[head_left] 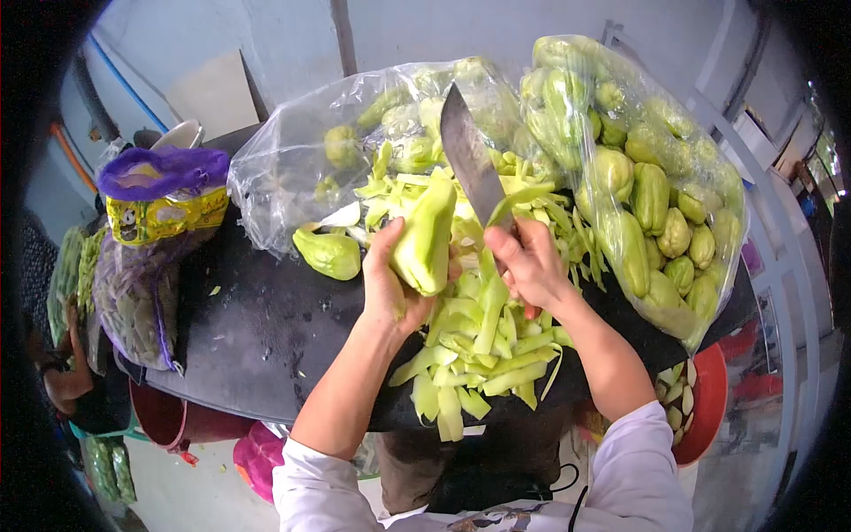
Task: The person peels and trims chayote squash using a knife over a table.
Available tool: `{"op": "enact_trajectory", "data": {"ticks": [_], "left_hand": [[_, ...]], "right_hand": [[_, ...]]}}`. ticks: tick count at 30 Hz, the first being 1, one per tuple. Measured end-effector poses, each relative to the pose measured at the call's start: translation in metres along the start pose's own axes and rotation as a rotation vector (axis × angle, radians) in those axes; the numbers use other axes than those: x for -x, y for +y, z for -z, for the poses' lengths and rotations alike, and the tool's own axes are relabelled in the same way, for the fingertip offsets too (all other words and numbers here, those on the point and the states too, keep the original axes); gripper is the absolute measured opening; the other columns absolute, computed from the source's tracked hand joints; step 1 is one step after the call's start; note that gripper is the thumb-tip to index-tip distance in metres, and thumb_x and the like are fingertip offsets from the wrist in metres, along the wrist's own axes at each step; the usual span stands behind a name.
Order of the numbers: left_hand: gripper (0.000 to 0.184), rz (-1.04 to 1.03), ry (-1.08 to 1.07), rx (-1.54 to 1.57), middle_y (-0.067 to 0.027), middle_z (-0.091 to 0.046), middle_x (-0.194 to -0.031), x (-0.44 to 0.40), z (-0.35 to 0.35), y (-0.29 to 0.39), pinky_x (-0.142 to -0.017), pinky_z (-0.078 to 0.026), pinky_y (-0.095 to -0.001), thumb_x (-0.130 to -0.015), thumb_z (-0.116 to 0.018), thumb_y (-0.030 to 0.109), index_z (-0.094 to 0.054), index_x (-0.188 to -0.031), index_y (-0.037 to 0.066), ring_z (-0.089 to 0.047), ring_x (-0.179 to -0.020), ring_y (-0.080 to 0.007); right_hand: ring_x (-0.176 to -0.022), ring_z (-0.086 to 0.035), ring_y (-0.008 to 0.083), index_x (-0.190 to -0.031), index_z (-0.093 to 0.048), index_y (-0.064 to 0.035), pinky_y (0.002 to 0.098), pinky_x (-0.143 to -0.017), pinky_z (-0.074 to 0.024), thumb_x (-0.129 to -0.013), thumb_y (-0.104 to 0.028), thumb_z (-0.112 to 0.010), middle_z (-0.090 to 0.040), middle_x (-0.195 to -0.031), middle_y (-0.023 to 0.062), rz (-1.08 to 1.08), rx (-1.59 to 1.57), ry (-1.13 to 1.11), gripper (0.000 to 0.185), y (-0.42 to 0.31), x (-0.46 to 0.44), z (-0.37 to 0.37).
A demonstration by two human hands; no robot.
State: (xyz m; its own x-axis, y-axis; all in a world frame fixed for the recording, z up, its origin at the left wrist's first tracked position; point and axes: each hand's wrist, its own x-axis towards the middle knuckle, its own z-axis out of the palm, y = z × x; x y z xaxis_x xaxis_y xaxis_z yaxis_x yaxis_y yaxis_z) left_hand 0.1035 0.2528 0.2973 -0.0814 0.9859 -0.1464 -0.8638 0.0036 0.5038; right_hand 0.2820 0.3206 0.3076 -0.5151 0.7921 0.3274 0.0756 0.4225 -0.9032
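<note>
My left hand (pixel 394 275) is closed around a peeled chayote (pixel 425 238), pale green and held tilted above the table. In my right hand (pixel 530 264) is a large knife (pixel 472 158), its broad dark blade pointing up and away from me. A strip of peel hangs by the blade near my right fingers. Beneath both hands lies a heap of chayote peelings (pixel 483 350), spilling towards the table's front edge. Just left of my left hand, a single chayote (pixel 328 254) rests on the dark table (pixel 239 328).
Clear plastic bags of chayotes stand at the back (pixel 292 151) and right (pixel 656 204). A purple mesh sack (pixel 137 293) sits at the left edge. On the floor are a red bucket (pixel 709 403) and a dark red tub (pixel 164 412). Another person's arm (pixel 75 368) shows far left.
</note>
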Motion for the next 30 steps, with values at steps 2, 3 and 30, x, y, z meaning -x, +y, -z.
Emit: {"op": "enact_trajectory", "data": {"ticks": [2,3,30], "left_hand": [[0.057,0.029,-0.064,-0.035,-0.0143,-0.061,-0.101,-0.001,0.004,-0.003,-0.071,-0.049,-0.0395,-0.085,-0.058,0.046,-0.054,-0.123,0.003,-0.059,-0.085,-0.0282],[0.061,0.061,-0.124,-0.068,-0.0160,-0.060,-0.103,-0.001,0.005,-0.004,-0.068,-0.048,-0.0378,-0.085,-0.057,0.047,-0.053,-0.125,0.002,-0.058,-0.085,-0.0295],[0.072,-0.178,-0.157,-0.317,-0.0159,-0.060,-0.113,0.010,-0.011,-0.013,-0.083,-0.051,-0.0352,-0.078,-0.057,0.045,-0.048,-0.133,0.001,-0.061,-0.095,-0.0249]], "right_hand": [[-0.040,-0.042,0.0092,-0.074,-0.051,-0.0047,0.0260,-0.036,-0.0350,-0.091,-0.063,-0.053,-0.044,-0.052,0.0002,-0.162,-0.094,-0.010,0.061,-0.001,-0.003,0.005],[-0.038,-0.043,0.0098,-0.073,-0.049,-0.0055,0.0259,-0.035,-0.0357,-0.094,-0.063,-0.049,-0.045,-0.052,0.0007,-0.280,-0.145,-0.027,0.061,-0.001,-0.003,0.007],[-0.050,-0.055,0.0092,-0.099,-0.062,0.0004,0.0256,-0.050,-0.0460,-0.049,-0.068,-0.087,-0.057,-0.056,-0.0005,0.130,0.191,0.042,0.089,-0.010,0.002,-0.007]]}}
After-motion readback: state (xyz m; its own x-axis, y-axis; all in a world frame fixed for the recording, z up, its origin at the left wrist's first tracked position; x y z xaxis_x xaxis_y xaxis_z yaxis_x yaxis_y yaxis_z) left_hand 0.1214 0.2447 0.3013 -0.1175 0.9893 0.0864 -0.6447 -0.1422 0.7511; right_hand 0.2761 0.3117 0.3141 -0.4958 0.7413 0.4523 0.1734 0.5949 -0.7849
